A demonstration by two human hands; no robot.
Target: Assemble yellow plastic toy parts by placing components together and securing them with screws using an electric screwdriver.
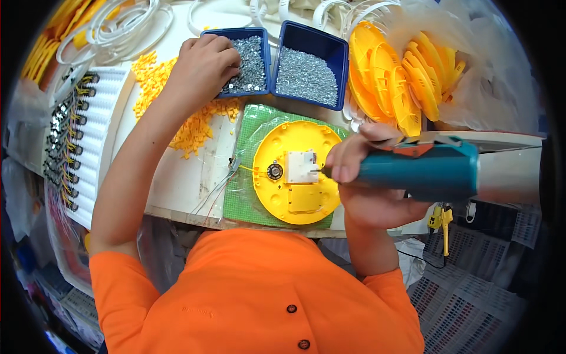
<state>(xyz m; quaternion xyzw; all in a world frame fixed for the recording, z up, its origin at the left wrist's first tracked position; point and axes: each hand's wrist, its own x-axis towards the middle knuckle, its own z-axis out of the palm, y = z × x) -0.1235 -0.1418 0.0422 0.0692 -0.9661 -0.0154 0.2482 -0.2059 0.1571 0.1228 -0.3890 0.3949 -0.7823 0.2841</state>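
Note:
My left hand (205, 66) is in the left blue bin (268, 56) of small metal parts (250, 62), its fingers curled down and the tips hidden. My right hand (377, 203) grips a teal electric screwdriver (424, 168), held sideways. The thin bit points left, at the white block (296, 168) inside a round yellow plastic housing (268, 197); I cannot tell whether it touches. A small round black part (275, 170) sits left of the block. Under the housing lies a green mat (234, 203) with clear film on it.
A second blue bin (335, 56) holds small silvery screws. Small yellow pieces (194, 133) are heaped left of the mat. Yellow plastic covers (377, 71) are stacked at the back right by clear plastic bags. White tubes with wires (100, 118) line the left; coiled white strips (127, 26) lie behind.

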